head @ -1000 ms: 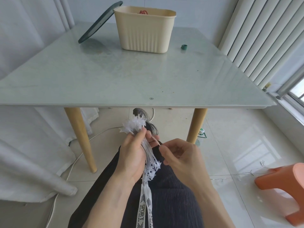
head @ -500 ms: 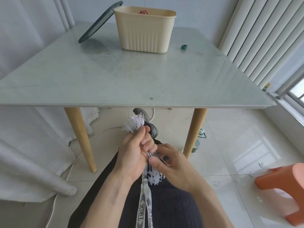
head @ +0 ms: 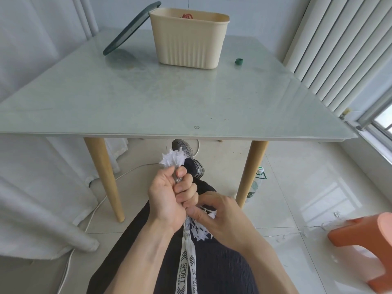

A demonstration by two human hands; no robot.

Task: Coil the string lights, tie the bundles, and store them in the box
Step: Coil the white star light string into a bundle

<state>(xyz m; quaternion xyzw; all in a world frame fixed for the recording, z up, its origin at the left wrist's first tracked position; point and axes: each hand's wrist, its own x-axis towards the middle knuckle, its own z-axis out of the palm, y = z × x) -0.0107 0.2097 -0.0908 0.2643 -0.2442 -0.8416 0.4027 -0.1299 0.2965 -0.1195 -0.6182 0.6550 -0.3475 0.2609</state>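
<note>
A coiled bundle of white star string lights (head: 174,159) sits in my lap area below the table's front edge. My left hand (head: 169,200) grips the bundle around its middle, with stars sticking out above the fist and below it. Just to the right, my right hand (head: 218,217) pinches a thin wire at the bundle's lower part. The cream ribbed box (head: 188,39) stands open at the far side of the table, with something red inside. Its dark green lid (head: 131,28) leans against the box's left side.
A glass-topped table (head: 169,98) with wooden legs fills the middle. A small green cap (head: 239,61) lies right of the box. An orange stool (head: 367,247) stands on the floor at right, loose wire beside it. White curtains hang left; a cable runs on the floor.
My right hand has moved left from apart to right against the bundle under my left fist. My left hand's fingers have closed tighter round the bundle.
</note>
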